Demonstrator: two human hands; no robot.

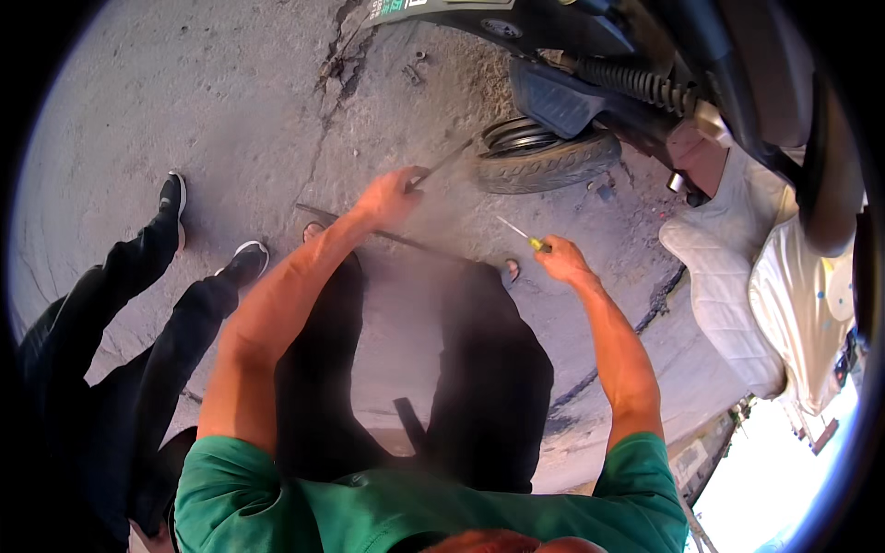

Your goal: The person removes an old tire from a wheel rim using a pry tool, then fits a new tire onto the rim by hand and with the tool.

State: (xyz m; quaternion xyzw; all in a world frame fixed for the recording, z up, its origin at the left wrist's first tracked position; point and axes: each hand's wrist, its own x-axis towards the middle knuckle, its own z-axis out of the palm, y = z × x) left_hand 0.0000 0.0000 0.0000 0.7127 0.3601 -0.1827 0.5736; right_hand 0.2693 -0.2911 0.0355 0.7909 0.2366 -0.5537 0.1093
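Grey concrete ground [230, 111], rough and dusty, spreads across the scene; a jagged crack [343, 69] runs down from the top edge, and a second crack [659, 300] cuts across at the right. At the left stands another person [115, 300] in dark trousers and dark sneakers [245, 263] with white soles. A dark motor scooter [765, 69] fills the upper right, showing a ribbed black spring or boot [636, 76] and an oval badge [501, 29]. Beside it hang a whitish quilted cover [724, 295] and pale cloth [784, 286]. Glaring brightness [774, 479] occupies the lower right.
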